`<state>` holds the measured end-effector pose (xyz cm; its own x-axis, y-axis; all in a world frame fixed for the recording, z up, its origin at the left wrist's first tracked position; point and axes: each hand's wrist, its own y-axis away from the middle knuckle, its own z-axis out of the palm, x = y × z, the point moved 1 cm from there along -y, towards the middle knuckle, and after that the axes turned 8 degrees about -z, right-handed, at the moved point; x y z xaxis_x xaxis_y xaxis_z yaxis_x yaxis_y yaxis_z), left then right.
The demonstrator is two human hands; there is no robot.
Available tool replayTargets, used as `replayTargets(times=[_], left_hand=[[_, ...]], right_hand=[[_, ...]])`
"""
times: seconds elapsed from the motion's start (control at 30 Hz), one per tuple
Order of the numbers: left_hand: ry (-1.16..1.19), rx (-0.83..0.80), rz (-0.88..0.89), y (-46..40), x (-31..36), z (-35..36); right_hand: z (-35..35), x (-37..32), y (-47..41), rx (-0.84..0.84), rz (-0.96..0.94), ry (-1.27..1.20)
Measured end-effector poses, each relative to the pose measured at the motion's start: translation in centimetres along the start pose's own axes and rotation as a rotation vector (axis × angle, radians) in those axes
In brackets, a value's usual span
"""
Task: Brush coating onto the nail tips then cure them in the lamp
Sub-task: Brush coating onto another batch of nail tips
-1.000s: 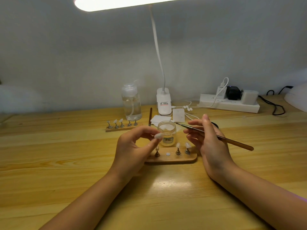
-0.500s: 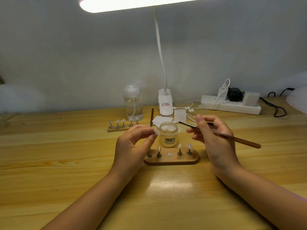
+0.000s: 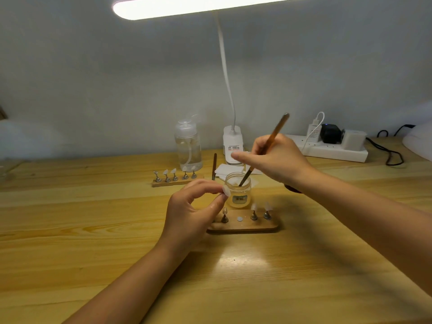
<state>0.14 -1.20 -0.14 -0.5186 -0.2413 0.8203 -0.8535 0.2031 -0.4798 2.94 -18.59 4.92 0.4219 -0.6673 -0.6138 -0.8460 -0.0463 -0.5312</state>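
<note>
My left hand (image 3: 191, 213) pinches a white nail tip (image 3: 225, 191) between thumb and fingers, just left of a small open glass jar (image 3: 237, 192). My right hand (image 3: 278, 157) grips a thin brown brush (image 3: 271, 142), held steeply with its tip dipped into the jar. In front of the jar lies a wooden holder (image 3: 243, 226) with several metal stands; two on the right carry nail tips (image 3: 254, 206). One white disc spot on the holder has no stand. The white curing lamp (image 3: 419, 139) shows at the far right edge.
A second wooden holder (image 3: 175, 181) with several tipped stands sits further back left. Behind it is a clear pump bottle (image 3: 188, 146). The desk lamp base (image 3: 232, 145), white wipes (image 3: 224, 170), a spare brush (image 3: 214, 166) and a power strip (image 3: 336, 150) with cables line the back.
My right hand has swung the brush from nearly level to steeply upright and lowered its tip into the jar. My left hand stays put with the nail tip.
</note>
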Motion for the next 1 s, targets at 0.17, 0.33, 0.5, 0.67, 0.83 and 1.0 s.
replayTargets(times=[0.17, 0.33, 0.5, 0.67, 0.83, 1.0], left_hand=[[-0.021, -0.009, -0.017, 0.0, -0.1, 0.0], [-0.027, -0.018, -0.031, 0.0, -0.1, 0.0], [-0.028, -0.018, -0.038, 0.0, -0.1, 0.0], [-0.028, -0.024, -0.073, 0.0, -0.1, 0.1], [-0.022, -0.033, -0.065, 0.0, 0.0, 0.1], [-0.026, -0.033, -0.066, 0.0, 0.1, 0.1]], right_hand=[[1.5, 0.0, -0.6, -0.089, 0.008, 0.195], [2.1, 0.0, -0.6, -0.16, 0.02, 0.258], [0.7, 0.4, -1.2, -0.044, 0.071, 0.111], [-0.3, 1.5, -1.1, 0.047, 0.203, -0.027], [-0.5, 2.0, -0.8, 0.074, 0.292, -0.088], [-1.2, 2.2, -0.3, 0.094, 0.323, -0.138]])
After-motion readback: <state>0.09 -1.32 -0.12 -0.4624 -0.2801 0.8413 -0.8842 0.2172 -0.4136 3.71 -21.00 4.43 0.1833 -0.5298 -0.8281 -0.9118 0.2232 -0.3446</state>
